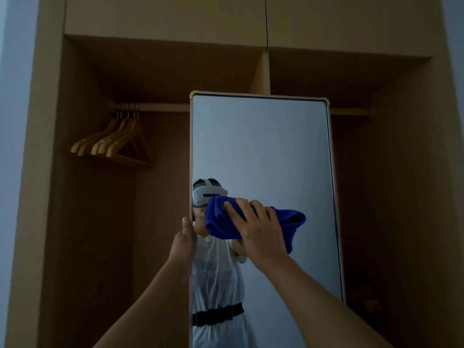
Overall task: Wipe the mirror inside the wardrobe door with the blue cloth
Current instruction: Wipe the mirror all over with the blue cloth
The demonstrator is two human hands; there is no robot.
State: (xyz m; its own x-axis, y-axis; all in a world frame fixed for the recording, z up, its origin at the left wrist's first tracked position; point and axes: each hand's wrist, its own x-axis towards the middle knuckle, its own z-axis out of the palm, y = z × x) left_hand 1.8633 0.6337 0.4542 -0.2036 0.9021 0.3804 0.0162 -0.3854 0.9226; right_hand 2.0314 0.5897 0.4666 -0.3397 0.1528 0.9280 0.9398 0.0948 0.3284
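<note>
Head view: the right hand (253, 227), fingers spread and slightly curled, presses the bunched blue cloth (253, 222) against the mirror (263, 146) glass at about 6 o'clock of centre. The left hand (184, 241) grips the mirror's left edge at 8 o'clock, thumb up along the frame (the other fingers are hidden behind it). The cloth looks soft and plush; the mirror is tall, with rounded metal-trimmed corners. Wooden hangers (113, 141) hang at 10 o'clock inside the open brown wardrobe (75, 222).
</note>
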